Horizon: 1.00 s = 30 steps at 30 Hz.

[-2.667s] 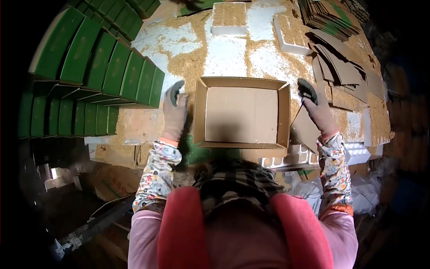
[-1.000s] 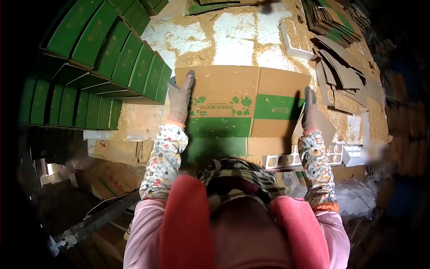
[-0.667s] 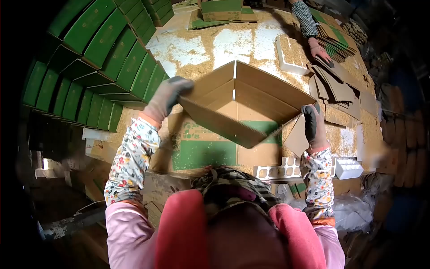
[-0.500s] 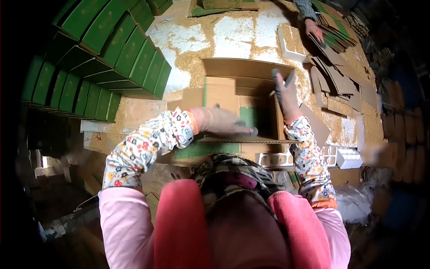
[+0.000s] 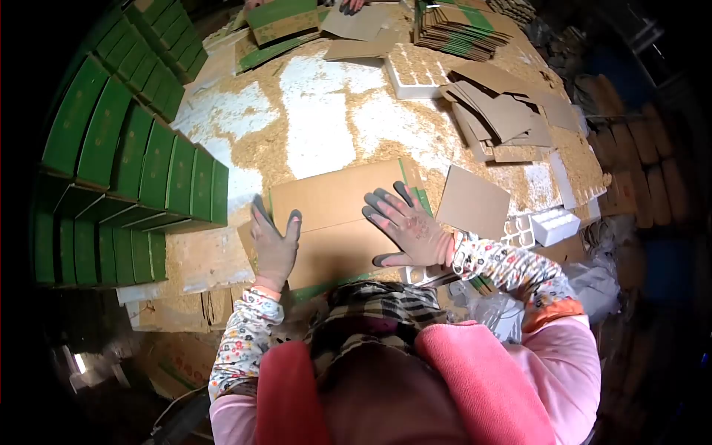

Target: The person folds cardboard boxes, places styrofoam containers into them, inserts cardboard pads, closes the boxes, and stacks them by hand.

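Observation:
A brown cardboard box (image 5: 330, 204) with green edging sits before me, its two top flaps folded down so that they meet along a middle seam. My gloved left hand (image 5: 276, 248) is at the box's left side, thumb and fingers apart. Spread over the right part of the top is my gloved right hand (image 5: 408, 228), fingers fanned out. Neither hand grips anything. The inside of the box is hidden under the flaps. Just right of the box lies a flat cardboard sheet (image 5: 473, 202).
Green boxes (image 5: 122, 159) stand stacked on the left. Loose cardboard pieces (image 5: 504, 115), a white moulded tray (image 5: 411, 78) and folded cartons (image 5: 460, 33) lie at the back right. Sawdust-like flakes cover the table (image 5: 315, 130). Another person's hand (image 5: 351, 6) shows at the far edge.
The box's top was open with my hands at its flaps; now the flaps are down. My hands have moved apart onto the box. My view has shifted.

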### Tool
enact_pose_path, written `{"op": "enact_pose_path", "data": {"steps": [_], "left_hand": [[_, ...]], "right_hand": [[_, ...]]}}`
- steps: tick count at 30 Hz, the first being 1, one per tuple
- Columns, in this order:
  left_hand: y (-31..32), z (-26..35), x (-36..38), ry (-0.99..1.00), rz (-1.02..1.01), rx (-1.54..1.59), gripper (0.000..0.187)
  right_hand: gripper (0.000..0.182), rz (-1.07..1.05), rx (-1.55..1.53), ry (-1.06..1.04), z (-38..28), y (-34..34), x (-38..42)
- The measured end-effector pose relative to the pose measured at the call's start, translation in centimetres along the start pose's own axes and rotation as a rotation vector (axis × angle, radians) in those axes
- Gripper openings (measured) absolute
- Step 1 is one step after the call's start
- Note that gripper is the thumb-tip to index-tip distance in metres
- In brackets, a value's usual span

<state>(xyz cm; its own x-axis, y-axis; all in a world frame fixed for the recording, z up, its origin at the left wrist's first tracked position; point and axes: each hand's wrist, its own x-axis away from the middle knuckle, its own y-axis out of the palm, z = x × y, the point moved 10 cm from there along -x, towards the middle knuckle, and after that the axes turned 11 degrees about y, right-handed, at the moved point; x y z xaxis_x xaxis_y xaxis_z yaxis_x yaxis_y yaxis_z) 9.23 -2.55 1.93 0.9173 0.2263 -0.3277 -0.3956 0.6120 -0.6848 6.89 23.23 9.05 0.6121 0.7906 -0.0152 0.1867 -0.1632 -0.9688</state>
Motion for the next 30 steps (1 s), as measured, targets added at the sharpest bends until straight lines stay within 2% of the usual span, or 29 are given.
{"op": "enact_pose_path", "data": {"steps": [2,3,4,5,6,7,8,9,10,11,13,14,15,17,19,20,22,23,24,26,28,30], "left_hand": [[5.3,-4.7,0.3,-0.331,-0.299,0.575,0.083],[5.6,-1.4,0.6,-0.566,-0.472,0.913,0.074],[5.2,2.2,1.5,-0.865,-0.629,1.156,0.066],[4.5,3.4,0.8,-0.727,-0.632,1.019,0.065],[3.6,4.3,0.0,-0.575,-0.632,0.882,0.064],[2.9,5.0,-1.7,-0.401,-0.609,0.759,0.063],[1.8,6.0,-0.7,0.024,-0.584,0.514,0.064],[0.1,6.9,1.2,0.396,-0.436,0.205,0.068],[0.1,6.2,3.8,0.574,-0.377,0.062,0.071],[0.1,5.1,5.6,0.761,-0.313,-0.089,0.073],[0.7,0.7,4.0,0.505,-0.486,-0.091,0.073],[1.5,-1.0,3.3,0.374,-0.573,-0.092,0.073],[0.0,0.0,0.1,0.184,-0.361,0.226,0.071],[-1.1,2.6,-5.5,-0.237,0.092,0.826,0.067],[1.9,4.8,-8.3,-0.002,-0.073,0.172,0.057],[2.9,2.8,-8.7,-0.053,-0.091,0.157,0.05],[3.0,1.7,-9.6,-0.114,-0.172,0.184,0.041],[3.2,1.5,-9.2,-0.179,-0.212,0.218,0.039],[3.3,0.9,-8.9,-0.129,-0.169,0.222,0.039],[3.2,1.6,-9.2,-0.154,-0.168,0.137,0.039],[3.4,1.1,-9.3,-0.187,-0.194,0.085,0.04],[3.0,-0.3,-8.9,-0.167,-0.175,0.002,0.041]], "right_hand": [[0.085,0.369,-0.307,0.417,6.3,-1.1,0.5],[0.084,0.552,-0.476,0.647,9.4,1.7,3.1],[0.083,0.249,-1.277,0.678,12.0,7.7,1.3],[0.085,0.035,-1.98,0.94,13.5,13.7,1.2],[0.086,0.021,-1.969,0.994,13.4,11.9,1.8],[0.089,0.005,-2.108,0.823,13.4,7.8,1.0],[0.093,-0.029,-2.244,0.649,13.3,3.6,0.5],[0.097,-0.087,-2.497,0.235,12.2,-1.5,0.1],[0.095,-0.165,-2.468,0.141,12.6,-2.7,-0.1],[0.092,0.025,-2.308,0.612,12.8,-2.0,-0.1],[0.092,-0.062,-0.794,0.814,14.9,2.1,-1.2],[0.092,-0.049,-0.806,0.848,15.4,4.9,-2.4],[0.093,-0.04,-0.813,0.88,15.7,6.6,-3.7],[0.091,0.14,-0.662,0.949,13.6,5.5,-4.7],[0.077,0.273,-0.899,0.765,18.6,14.2,-6.5],[0.073,0.177,-1.514,0.793,19.7,12.1,-5.3],[0.063,0.255,-1.477,0.801,25.7,7.9,-0.2],[0.059,0.543,-1.212,1.086,31.7,9.3,4.1],[0.055,0.783,-0.928,1.394,36.4,10.8,9.3],[0.068,0.912,-1.02,1.701,45.5,16.3,16.1],[0.075,0.933,-0.808,1.892,48.7,16.5,17.5],[0.081,0.902,-0.749,1.938,49.2,14.0,15.8]]}}
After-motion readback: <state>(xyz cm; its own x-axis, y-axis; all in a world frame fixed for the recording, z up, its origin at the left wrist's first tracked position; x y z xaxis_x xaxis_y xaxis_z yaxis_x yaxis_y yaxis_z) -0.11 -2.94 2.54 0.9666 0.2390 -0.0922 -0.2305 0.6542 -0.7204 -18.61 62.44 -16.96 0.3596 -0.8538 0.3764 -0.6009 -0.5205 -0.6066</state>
